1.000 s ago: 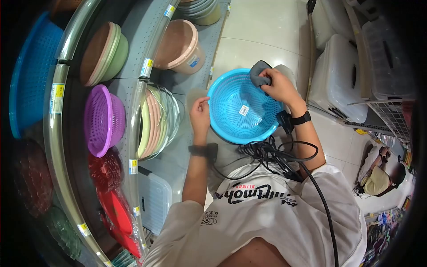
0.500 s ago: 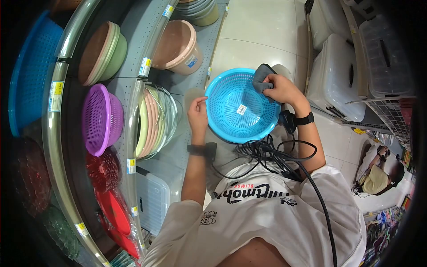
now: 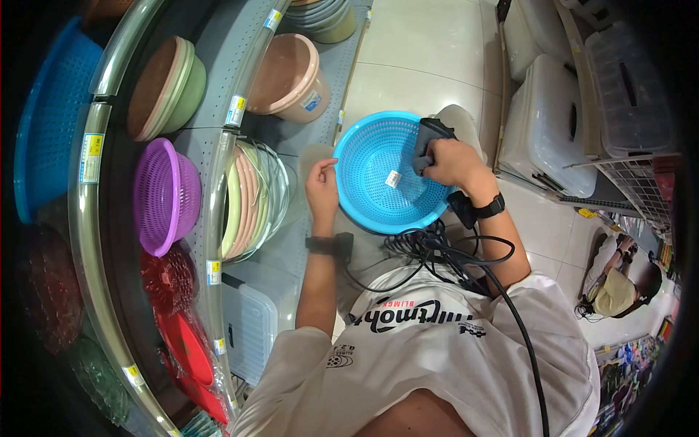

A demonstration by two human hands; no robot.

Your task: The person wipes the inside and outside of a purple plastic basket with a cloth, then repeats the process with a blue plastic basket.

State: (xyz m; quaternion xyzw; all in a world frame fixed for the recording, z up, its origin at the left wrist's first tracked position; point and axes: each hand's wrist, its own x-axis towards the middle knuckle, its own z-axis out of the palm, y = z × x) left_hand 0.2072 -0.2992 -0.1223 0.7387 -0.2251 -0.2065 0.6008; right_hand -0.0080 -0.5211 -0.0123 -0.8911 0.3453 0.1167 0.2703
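Note:
A round blue plastic colander [image 3: 368, 156] with a perforated wall sits in front of my body. Its inside faces up, and a white barcode sticker [image 3: 393, 178] is on the bottom. On the left, my left hand [image 3: 321, 188] pinches the colander's rim. My right hand [image 3: 453, 162] is closed on a dark grey cloth [image 3: 431, 137], which lies against the inner right wall and over the rim. The cloth hides part of that side.
Shelves on the left hold a purple basket [image 3: 167, 197], a pink bucket [image 3: 291, 76] and stacked basins [image 3: 167, 87]. Clear storage boxes [image 3: 542, 124] stand at the right. A black cable [image 3: 444, 251] hangs at my front. Another person [image 3: 622, 284] crouches at far right.
My right hand has moved slightly down and left with the cloth, which now bends differently along the colander's right side. My left hand keeps its hold on the rim.

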